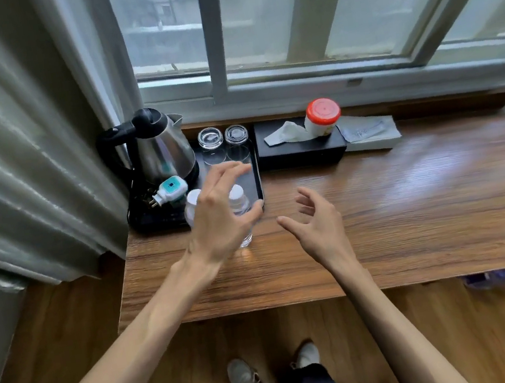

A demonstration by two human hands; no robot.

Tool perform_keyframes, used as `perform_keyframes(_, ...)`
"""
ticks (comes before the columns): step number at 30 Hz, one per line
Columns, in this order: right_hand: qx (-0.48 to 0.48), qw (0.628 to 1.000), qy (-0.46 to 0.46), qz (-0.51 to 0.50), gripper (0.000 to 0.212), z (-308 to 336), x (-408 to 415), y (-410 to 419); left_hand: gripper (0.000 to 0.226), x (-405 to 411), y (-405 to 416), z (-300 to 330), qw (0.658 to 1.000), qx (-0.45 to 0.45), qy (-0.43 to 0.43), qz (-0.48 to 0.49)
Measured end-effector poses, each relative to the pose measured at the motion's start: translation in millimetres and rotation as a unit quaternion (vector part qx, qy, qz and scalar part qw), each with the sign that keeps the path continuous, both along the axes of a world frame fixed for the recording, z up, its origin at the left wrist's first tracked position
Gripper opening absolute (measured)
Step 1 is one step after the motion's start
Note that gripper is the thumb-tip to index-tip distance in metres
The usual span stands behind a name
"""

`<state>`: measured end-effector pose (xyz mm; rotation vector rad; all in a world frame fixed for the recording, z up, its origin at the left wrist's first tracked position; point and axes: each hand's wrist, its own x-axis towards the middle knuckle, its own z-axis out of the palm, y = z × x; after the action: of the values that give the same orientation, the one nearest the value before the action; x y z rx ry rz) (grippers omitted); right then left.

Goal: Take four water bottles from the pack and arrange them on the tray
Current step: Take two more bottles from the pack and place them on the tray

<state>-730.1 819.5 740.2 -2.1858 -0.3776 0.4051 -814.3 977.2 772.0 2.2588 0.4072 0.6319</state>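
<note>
A black tray (258,187) sits at the table's back left, carrying a kettle and two upturned glasses. Two clear water bottles with white caps stand by the tray's front edge: one (192,200) to the left, mostly hidden by my hand, and one (239,201) whose base rests on the wood just in front of the tray. My left hand (219,219) hovers over both with fingers spread, the thumb beside the right bottle. My right hand (319,223) is open above the table, to the right of the bottles, holding nothing.
A steel kettle (165,152), a teal plug adapter (170,189) and two glasses (224,144) fill the tray's rear. A black tissue box (301,150) with a red-lidded jar (322,117) stands to the right. Something blurred and blue-purple (496,278) lies on the floor under the table edge.
</note>
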Motion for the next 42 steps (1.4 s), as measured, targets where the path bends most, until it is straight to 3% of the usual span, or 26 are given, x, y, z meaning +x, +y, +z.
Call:
perform_keyframes(5,-0.016,0.999,-0.013,-0.046,0.071,3.7,33.6,-81.5,0.069,53.7,-55.1,-11.0,0.991,0.008,0.105,-0.085)
perform_keyframes(13,-0.047,0.989,0.011,-0.142,0.069,-15.5,101.7,-241.5,0.074,149.2,-181.6,-35.6,0.961,0.027,0.214,-0.174)
perform_keyframes(29,-0.089,0.954,0.049,-0.283,0.078,-43.3,190.9,-460.3,0.074,320.8,-410.8,-61.0,0.884,0.119,0.245,-0.381)
perform_keyframes(42,-0.08,0.901,0.094,-0.416,0.067,-54.6,305.7,-649.3,0.068,487.8,-623.3,-72.8,0.823,0.14,0.243,-0.494)
